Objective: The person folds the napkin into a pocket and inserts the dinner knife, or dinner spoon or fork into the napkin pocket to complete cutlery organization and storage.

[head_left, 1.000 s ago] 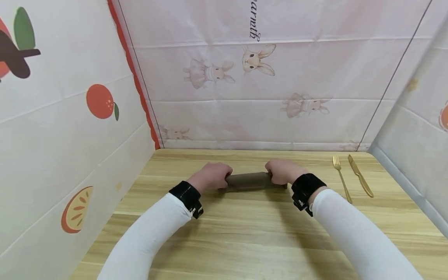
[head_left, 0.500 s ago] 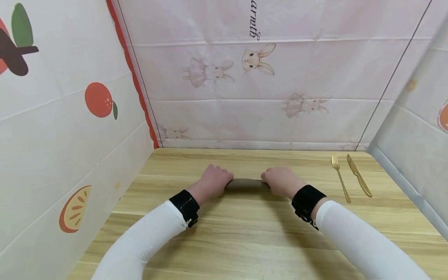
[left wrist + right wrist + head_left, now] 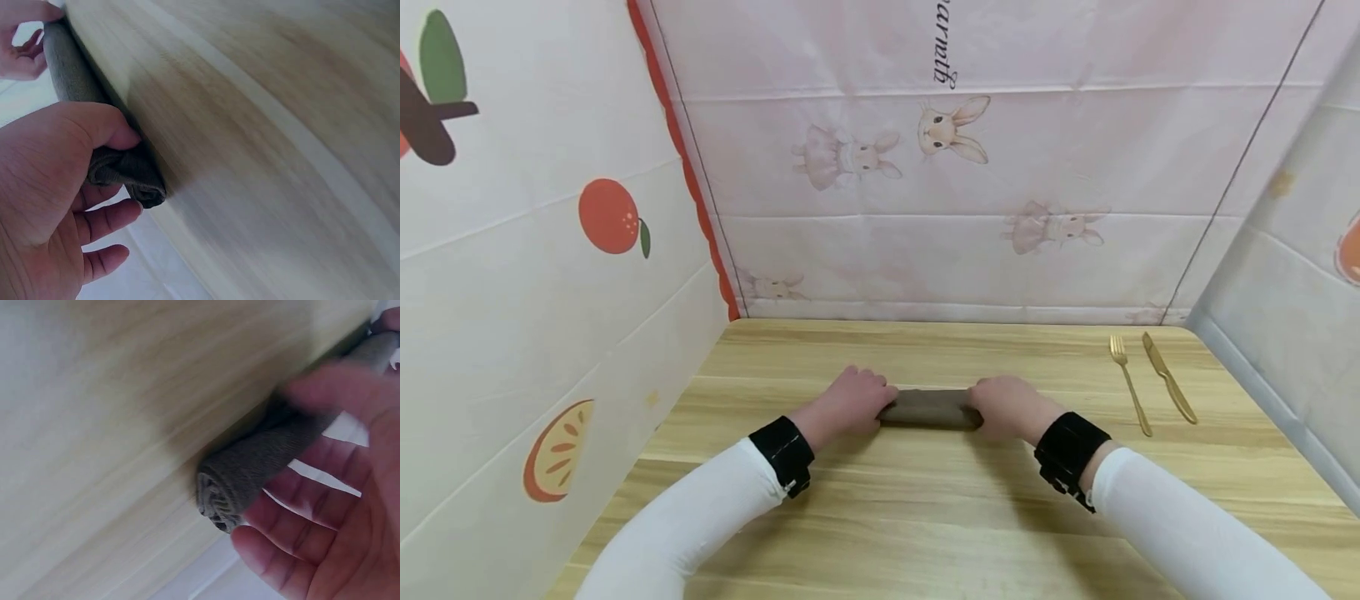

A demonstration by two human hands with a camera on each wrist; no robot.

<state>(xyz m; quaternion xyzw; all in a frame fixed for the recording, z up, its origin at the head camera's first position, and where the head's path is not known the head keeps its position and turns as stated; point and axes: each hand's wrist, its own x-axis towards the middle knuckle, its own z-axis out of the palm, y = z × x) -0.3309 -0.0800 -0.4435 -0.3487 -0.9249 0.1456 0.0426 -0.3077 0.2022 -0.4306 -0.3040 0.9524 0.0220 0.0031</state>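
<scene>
A dark grey-brown cloth (image 3: 931, 408), rolled into a tight tube, lies crosswise on the wooden table. My left hand (image 3: 850, 400) grips its left end. In the left wrist view, the thumb of my left hand (image 3: 50, 169) presses on the roll while the other fingers curl behind it. At the opposite end, my right hand (image 3: 1011, 406) holds the roll. The right wrist view shows the thumb of my right hand (image 3: 337, 494) over the cloth and the fingers along its far side. Spiral layers show at the roll's right end there.
A gold fork (image 3: 1129, 383) and a gold knife (image 3: 1169, 377) lie side by side at the table's back right. Patterned cloth walls (image 3: 880, 250) close off the back and both sides of the wooden table (image 3: 910, 517).
Both hands have come slightly toward the body with the cloth roll. The roll, tilted a second ago, now lies about level. The fork and knife have stayed put.
</scene>
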